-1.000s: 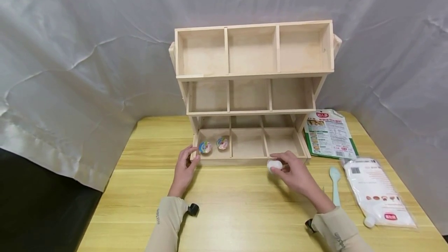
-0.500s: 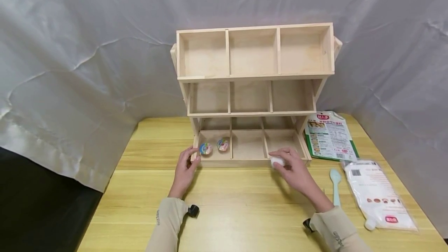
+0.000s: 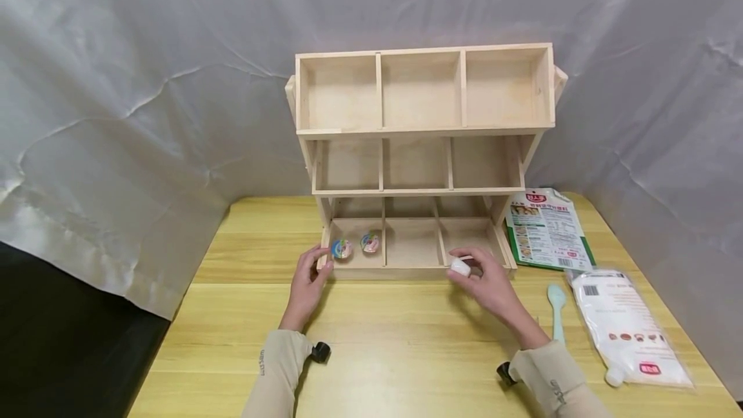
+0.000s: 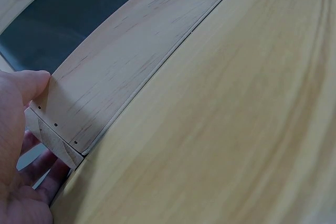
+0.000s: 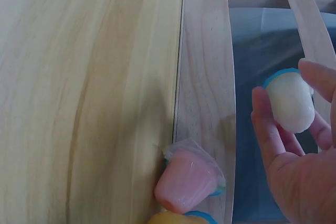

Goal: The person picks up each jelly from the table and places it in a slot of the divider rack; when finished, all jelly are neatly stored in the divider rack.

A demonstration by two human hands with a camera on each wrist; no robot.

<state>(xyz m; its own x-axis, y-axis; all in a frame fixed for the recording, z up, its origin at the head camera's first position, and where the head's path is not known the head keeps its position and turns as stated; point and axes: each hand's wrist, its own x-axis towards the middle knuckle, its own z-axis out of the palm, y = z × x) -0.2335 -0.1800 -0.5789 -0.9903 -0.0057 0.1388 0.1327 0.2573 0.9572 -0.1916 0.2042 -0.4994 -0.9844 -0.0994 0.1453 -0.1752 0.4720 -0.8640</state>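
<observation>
My right hand (image 3: pixel 487 279) pinches a small white jelly cup (image 5: pixel 290 103) with a blue-edged lid between thumb and fingers. It is over the front board of the bottom tray, by the right compartment. My left hand (image 3: pixel 306 279) grips the left front corner of the wooden three-tier rack (image 4: pixel 121 51), thumb on the board's upper edge and fingers round the side. Two jelly cups (image 3: pixel 341 249) with colourful lids sit in the bottom tray's left compartment. In the right wrist view a pink jelly cup (image 5: pixel 188 181) and an orange one (image 5: pixel 167 218) show near the front board; my arm hides them in the head view.
Right of the rack lies a green-and-white seasoning packet (image 3: pixel 548 231). In front of it are a pale green spoon (image 3: pixel 556 305) and a clear pouch with a white spout (image 3: pixel 629 328). Grey cloth (image 3: pixel 145 82) hangs behind the table (image 3: pixel 371 353).
My right hand has moved slightly forward with the white jelly cup and turned it, from in front of the tray to over its front edge. The left hand keeps its place.
</observation>
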